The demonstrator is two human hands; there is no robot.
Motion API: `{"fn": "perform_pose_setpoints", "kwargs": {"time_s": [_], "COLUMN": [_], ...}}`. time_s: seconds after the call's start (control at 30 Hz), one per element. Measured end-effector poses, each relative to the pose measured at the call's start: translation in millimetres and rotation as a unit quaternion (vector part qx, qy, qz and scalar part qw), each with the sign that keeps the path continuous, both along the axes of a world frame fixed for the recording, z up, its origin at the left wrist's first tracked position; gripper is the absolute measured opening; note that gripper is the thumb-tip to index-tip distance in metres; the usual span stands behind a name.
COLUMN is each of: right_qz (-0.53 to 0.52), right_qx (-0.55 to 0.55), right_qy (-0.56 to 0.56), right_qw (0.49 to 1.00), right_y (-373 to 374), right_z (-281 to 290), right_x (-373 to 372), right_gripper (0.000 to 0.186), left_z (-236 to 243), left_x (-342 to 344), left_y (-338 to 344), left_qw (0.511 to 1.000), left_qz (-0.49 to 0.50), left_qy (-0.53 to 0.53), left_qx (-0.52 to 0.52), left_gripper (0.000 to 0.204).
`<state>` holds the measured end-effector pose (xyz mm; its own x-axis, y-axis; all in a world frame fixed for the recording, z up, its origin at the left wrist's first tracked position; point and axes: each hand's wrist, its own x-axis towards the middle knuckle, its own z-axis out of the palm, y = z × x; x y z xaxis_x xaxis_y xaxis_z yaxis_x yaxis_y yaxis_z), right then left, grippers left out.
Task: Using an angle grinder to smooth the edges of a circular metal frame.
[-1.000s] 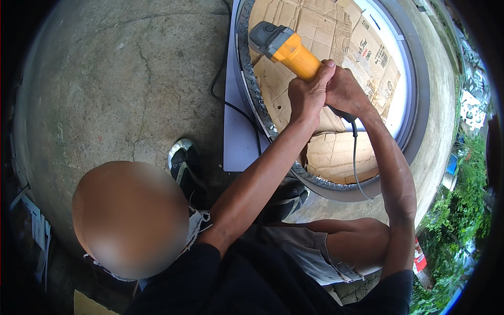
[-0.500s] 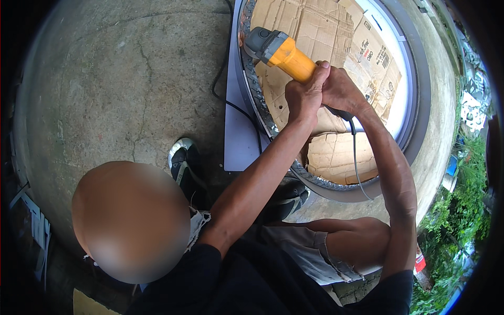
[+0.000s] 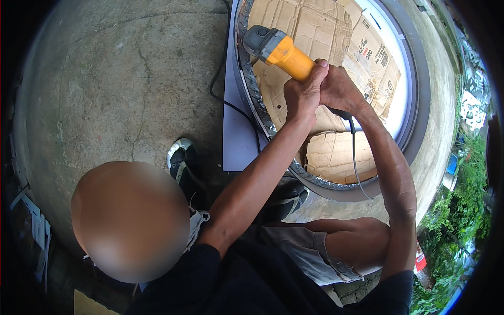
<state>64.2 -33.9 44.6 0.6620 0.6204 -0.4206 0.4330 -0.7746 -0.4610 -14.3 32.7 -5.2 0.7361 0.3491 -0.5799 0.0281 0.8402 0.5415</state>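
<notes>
Left hand (image 3: 303, 100) is closed tight around the back half of an orange-and-grey angle grinder (image 3: 290, 56), thumb up along the body. Right hand (image 3: 340, 89) is right up against it, gripping the rear end where the thin cord (image 3: 357, 160) comes out and hangs down.

So, going left to right: first there's a big stretch of cracked concrete floor (image 3: 94, 105), then a dark shoe (image 3: 181, 157) with a pale toe. Next to that is a pale bluish panel (image 3: 236, 142) with a black cable (image 3: 216, 86) running over it. The grinder sits slantwise, its grey head up over the left edge of a big round frame (image 3: 421, 94); can't tell from this angle if it's actually touching. That edge has a dark, bumpy band. Inside the frame you've got creased brown cardboard (image 3: 310, 23), with a smaller piece (image 3: 338, 155) lower down. Far right, leafy green plants (image 3: 446, 215).
</notes>
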Motion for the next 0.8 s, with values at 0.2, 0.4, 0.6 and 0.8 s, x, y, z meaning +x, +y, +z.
{"fn": "perform_pose_setpoints", "kwargs": {"time_s": [0.2, 0.4, 0.6, 0.8], "right_qz": [0.003, 0.032, 0.021, 0.014], "right_qx": [-0.027, -0.06, -0.045, -0.027], "right_qy": [0.008, 0.013, 0.006, -0.004], "right_qw": [1.0, 0.998, 0.999, 1.0], "right_y": [2.8, 0.2, 3.3, 4.2], "right_z": [1.1, 11.2, 9.8, 13.3], "right_x": [0.9, 3.8, 2.6, 1.2], "right_gripper": [0.043, 0.04, 0.044, 0.042], "left_z": [-1.9, 0.4, 2.3, 4.7], "left_x": [-1.4, -0.2, 0.2, 2.2], "left_y": [0.2, -5.4, -1.1, 4.2], "left_qw": [1.0, 1.0, 1.0, 0.999], "left_qz": [0.014, 0.007, 0.003, -0.015], "left_qy": [-0.02, -0.014, 0.002, -0.006], "left_qx": [0.015, -0.004, -0.017, -0.032], "left_gripper": [0.047, 0.048, 0.045, 0.046]}}
